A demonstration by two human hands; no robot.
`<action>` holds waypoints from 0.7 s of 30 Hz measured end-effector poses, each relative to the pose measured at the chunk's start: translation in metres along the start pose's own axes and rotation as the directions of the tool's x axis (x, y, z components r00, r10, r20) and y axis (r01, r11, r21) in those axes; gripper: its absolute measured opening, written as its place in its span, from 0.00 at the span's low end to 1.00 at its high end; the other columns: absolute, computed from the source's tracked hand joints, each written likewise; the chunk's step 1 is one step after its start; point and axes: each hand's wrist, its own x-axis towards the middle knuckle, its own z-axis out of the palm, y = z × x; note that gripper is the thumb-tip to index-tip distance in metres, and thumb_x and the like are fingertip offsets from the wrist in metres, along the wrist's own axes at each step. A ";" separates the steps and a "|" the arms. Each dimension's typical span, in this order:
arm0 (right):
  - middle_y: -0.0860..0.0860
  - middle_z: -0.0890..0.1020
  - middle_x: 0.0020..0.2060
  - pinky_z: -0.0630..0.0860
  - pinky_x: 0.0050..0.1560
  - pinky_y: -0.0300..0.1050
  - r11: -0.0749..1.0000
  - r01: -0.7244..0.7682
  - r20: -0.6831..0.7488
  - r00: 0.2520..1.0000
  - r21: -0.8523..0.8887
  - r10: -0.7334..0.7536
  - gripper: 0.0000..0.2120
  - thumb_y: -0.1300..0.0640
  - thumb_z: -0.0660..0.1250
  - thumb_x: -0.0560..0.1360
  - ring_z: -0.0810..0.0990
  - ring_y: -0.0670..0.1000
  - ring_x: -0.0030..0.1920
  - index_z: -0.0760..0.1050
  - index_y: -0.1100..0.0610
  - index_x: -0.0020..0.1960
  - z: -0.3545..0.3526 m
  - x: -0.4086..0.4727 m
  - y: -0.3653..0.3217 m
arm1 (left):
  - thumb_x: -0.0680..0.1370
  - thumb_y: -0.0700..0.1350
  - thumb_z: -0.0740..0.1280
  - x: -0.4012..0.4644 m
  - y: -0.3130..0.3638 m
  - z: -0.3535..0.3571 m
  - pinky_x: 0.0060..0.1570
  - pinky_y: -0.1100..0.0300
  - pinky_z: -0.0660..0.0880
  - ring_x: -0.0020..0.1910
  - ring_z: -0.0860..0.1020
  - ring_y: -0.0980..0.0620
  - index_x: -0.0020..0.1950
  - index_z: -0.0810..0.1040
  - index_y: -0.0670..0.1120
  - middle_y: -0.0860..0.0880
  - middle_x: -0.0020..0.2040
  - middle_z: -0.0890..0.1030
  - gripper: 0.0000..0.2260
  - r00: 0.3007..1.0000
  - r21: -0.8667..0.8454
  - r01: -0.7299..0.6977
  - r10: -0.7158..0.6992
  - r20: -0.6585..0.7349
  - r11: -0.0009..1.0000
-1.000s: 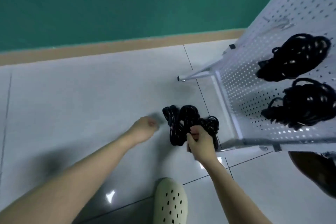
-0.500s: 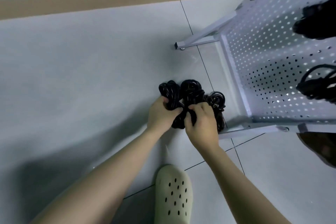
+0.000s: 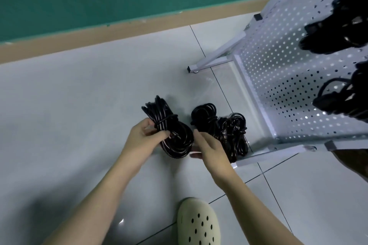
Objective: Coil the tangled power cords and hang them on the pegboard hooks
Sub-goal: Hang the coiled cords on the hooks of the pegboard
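Now left hand (image 3: 142, 138) grips coil (image 3: 171, 131), lifted just above floor (image 3: 79, 105). Right hand (image 3: 209, 147) relaxed beside it, holding nothing. Other cords (image 3: 223, 127) lie near pegboard (image 3: 278, 77). Step: pick-up. Next: carry coil to free hook.

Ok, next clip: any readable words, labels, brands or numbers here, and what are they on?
None readable.
Cord bundle held by the left hand: no label visible.
Pegboard: only holes, no print.
Shoe: no logo visible.
Cords on the floor by the right hand: no tags visible.
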 end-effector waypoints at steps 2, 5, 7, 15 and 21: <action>0.58 0.86 0.58 0.78 0.61 0.56 0.953 -0.123 0.207 0.976 0.278 0.065 0.26 0.35 0.63 0.80 0.84 0.57 0.57 0.82 0.55 0.64 0.000 -0.005 -0.020 | 0.77 0.30 0.69 -0.007 0.016 -0.002 0.46 0.64 0.79 0.45 0.86 0.49 0.55 0.81 0.41 0.42 0.47 0.88 0.10 0.996 -0.038 -0.032 0.035 0.085 0.999; 0.57 0.81 0.67 0.72 0.71 0.59 0.925 -0.072 0.367 0.927 0.373 -0.076 0.25 0.38 0.63 0.79 0.78 0.57 0.70 0.79 0.52 0.69 -0.003 -0.016 -0.038 | 0.79 0.31 0.68 -0.018 0.033 0.002 0.50 0.61 0.80 0.48 0.86 0.46 0.58 0.80 0.40 0.40 0.49 0.87 0.10 0.976 -0.023 -0.091 0.093 0.195 0.996; 0.60 0.79 0.69 0.68 0.74 0.60 0.899 -0.028 0.359 0.922 0.436 -0.145 0.23 0.45 0.62 0.82 0.75 0.59 0.73 0.77 0.56 0.72 -0.004 -0.022 -0.042 | 0.79 0.31 0.68 -0.024 0.043 0.006 0.49 0.63 0.79 0.47 0.86 0.48 0.59 0.79 0.40 0.42 0.47 0.87 0.10 0.963 -0.014 -0.134 0.134 0.236 0.991; 0.57 0.84 0.61 0.76 0.68 0.52 0.894 0.301 0.088 0.934 0.331 -0.347 0.13 0.55 0.66 0.82 0.81 0.57 0.65 0.81 0.54 0.64 -0.004 -0.041 -0.069 | 0.79 0.38 0.72 -0.031 0.084 0.028 0.53 0.58 0.80 0.52 0.85 0.53 0.60 0.79 0.50 0.51 0.51 0.86 0.12 0.935 0.148 -0.291 0.248 0.254 0.945; 0.57 0.84 0.44 0.77 0.37 0.49 0.846 0.502 -0.153 0.864 0.178 -0.480 0.09 0.52 0.67 0.81 0.82 0.55 0.40 0.82 0.50 0.58 -0.012 -0.048 -0.117 | 0.81 0.47 0.67 -0.025 0.130 0.052 0.53 0.67 0.76 0.57 0.83 0.56 0.64 0.79 0.50 0.53 0.56 0.86 0.11 0.867 -0.001 -0.386 0.363 0.341 0.923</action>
